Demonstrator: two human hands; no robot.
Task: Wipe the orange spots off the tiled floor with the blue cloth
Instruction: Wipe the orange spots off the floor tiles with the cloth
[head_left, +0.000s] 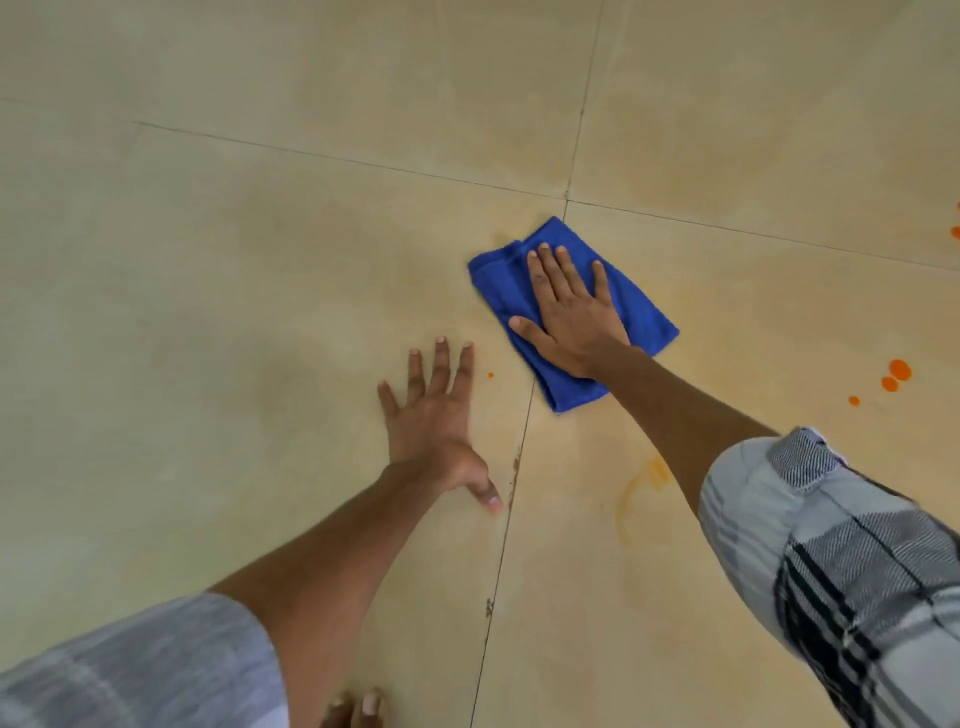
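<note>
Head view. Beige tiled floor (260, 260) with dark grout lines crossing just beyond the blue cloth (634, 306). Right hand (571, 317), fingers straight and slightly spread, presses flat on the folded cloth. Left hand (436, 421), fingers splayed, rests flat on the floor beside it. Orange spots (896, 374) lie toward the floor's right edge; one tiny orange speck (490, 374) sits between the hands. Faint orange smears (641, 493) mark the nearer tile.
</note>
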